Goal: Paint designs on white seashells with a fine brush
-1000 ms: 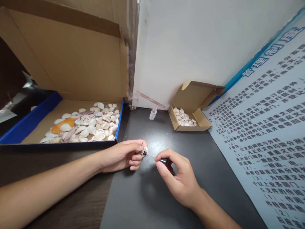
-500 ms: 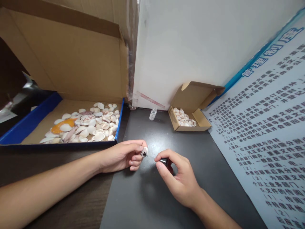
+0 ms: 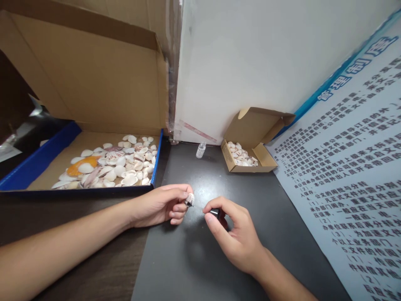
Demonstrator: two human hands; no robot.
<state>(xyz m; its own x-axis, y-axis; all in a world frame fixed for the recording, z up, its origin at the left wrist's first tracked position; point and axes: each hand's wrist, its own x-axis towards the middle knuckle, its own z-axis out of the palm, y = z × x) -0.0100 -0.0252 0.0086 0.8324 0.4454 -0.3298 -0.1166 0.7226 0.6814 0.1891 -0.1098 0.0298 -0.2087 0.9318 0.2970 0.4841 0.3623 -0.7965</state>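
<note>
Between the thumb and fingers of my left hand (image 3: 169, 205) is a small whitish seashell (image 3: 190, 198), with a dark patch on its lower side. My right hand (image 3: 236, 234) pinches a black brush cap (image 3: 214, 212). A thin, pale stem runs from the cap toward the shell, and its tip is at or very near the dark patch; whether it touches I cannot tell. Both hands are over the dark grey mat (image 3: 175, 263). Farther back on it stands a small clear bottle (image 3: 201, 151) with a white label and no cap on it.
At the left, a large blue-edged cardboard box (image 3: 44, 161) lies open with many shells (image 3: 120, 161) inside. A smaller open carton (image 3: 250, 169) with shells stands at the back right. A white panel (image 3: 250, 54) rises behind, and a printed board (image 3: 347, 175) leans along the right.
The seashell has turned slightly in my left hand. My right hand and the brush cap have hardly moved; the boxes and bottle stay put.
</note>
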